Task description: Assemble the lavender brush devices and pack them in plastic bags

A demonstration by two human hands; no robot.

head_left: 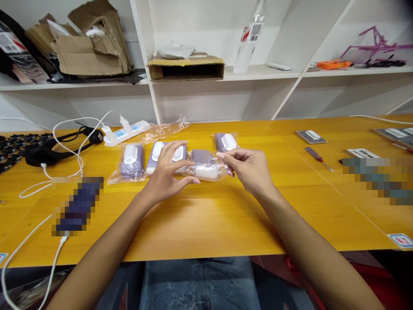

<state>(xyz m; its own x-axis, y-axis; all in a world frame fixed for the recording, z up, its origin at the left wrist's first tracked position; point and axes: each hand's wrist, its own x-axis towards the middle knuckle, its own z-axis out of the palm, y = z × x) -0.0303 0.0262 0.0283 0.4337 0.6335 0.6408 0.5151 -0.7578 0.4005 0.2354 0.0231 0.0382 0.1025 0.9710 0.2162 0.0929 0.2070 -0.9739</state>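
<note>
Left hand [166,170] open, spread over a bagged device [166,157]; right hand [248,170] pinching the plastic of a second bag [206,165]. Both hands lie well behind the table's [209,224] front edge.

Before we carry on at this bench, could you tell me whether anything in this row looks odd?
Yes: the purple-and-white item under the left hand looks unbagged, unlike the bagged packets beside it, and a loose clear plastic bag lies behind it.
</note>
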